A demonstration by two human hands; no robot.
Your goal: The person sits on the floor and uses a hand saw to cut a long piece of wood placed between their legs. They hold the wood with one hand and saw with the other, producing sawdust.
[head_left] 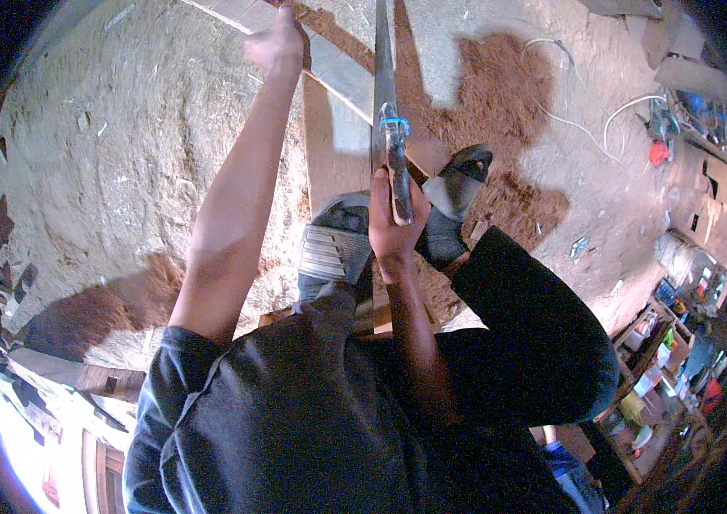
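My right hand (pixel 399 214) is closed around the dark handle of a handsaw (pixel 396 163), which has a blue band tied near the top of its grip. Its long blade (pixel 383 73) points away from me and meets a pale wooden board (pixel 342 73) lying slantwise at the far side. Farther off to the left, my left hand (pixel 278 43) grips that board, slightly blurred, with the thumb apart. A second plank (pixel 327 146) runs toward me, and my sandalled left foot (pixel 333 248) is on it. The other sandalled foot (pixel 457 184) is right of the saw.
Sawdust-strewn ground (pixel 123 163) spreads around me. A pale cable (pixel 607 137) curls on the right. Beyond it are a wooden box-like piece (pixel 706 193) and a crate (pixel 650 343) of mixed items. Wood scraps (pixel 3 291) lie along the left edge.
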